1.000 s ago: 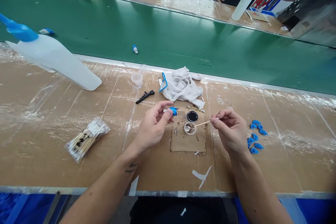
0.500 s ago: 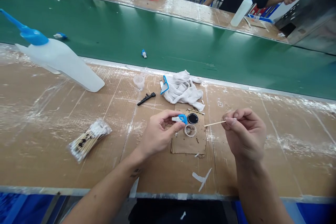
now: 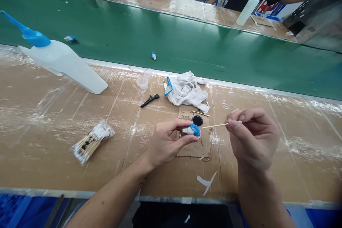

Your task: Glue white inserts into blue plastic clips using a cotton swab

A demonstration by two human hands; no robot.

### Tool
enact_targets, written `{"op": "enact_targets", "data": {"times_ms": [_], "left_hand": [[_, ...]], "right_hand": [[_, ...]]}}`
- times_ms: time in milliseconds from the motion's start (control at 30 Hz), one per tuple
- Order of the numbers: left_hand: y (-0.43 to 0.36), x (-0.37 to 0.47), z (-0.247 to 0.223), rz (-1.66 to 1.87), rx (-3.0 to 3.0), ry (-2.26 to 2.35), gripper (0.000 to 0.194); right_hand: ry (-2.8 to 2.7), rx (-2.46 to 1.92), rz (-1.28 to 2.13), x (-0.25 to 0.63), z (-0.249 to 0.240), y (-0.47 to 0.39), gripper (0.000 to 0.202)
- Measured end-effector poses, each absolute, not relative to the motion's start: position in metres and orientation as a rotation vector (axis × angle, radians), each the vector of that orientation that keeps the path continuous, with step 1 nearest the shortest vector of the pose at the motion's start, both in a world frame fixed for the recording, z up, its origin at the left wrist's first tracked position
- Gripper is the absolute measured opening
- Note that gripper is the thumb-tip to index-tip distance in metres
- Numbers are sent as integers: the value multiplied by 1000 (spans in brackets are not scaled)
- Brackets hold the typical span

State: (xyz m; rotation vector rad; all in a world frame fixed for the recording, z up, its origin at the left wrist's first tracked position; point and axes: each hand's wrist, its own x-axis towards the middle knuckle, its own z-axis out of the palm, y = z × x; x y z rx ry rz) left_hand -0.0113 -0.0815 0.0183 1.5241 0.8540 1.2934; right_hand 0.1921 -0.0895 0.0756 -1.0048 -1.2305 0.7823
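Between thumb and fingers, my left hand (image 3: 171, 139) holds a small blue and white part (image 3: 194, 130) above a piece of cardboard (image 3: 187, 151). My right hand (image 3: 251, 135) pinches a thin wooden stick (image 3: 215, 125), a cotton swab by its look, whose tip points left at the blue part with a small gap between them. Just behind the part is a small round cup of black liquid (image 3: 197, 120). A clear cup under the part is mostly hidden by it. Another swab (image 3: 201, 113) lies behind the black cup.
A white glove (image 3: 187, 91), a black tool (image 3: 150, 100) and a bag of swabs (image 3: 93, 142) lie on the table. A large bottle (image 3: 72, 64) leans at the left. Small blue and white parts (image 3: 153, 55) sit on the green belt (image 3: 120, 32). People are across it.
My left hand has moved slightly right and down with the part, now over the clear cup. The stick tip is closer to the part. The parts on the belt have shifted right.
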Motion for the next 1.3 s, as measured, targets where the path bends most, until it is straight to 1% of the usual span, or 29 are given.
{"op": "enact_targets", "data": {"times_ms": [200,500,833,1000,1167,1300], "left_hand": [[-83,-10,17,1351,1578,853,34],[-85,-11,21,1299,1574,920,35],[-85,-11,22,1349,1595,899,34],[-84,-12,25,1345,1639,933,32],[-83,-13,23,1314,1698,984,33],[-83,-14,22,1331,1675,973,31]], "right_hand": [[-1251,-970,803,189,71,-91,20],[-1248,-1039,822,185,68,-93,20],[-1332,-1023,787,186,63,-93,21],[-1459,-1006,711,183,68,-95,23],[-1731,-991,572,183,87,-99,25],[-1554,-991,497,203,92,-107,25]]}}
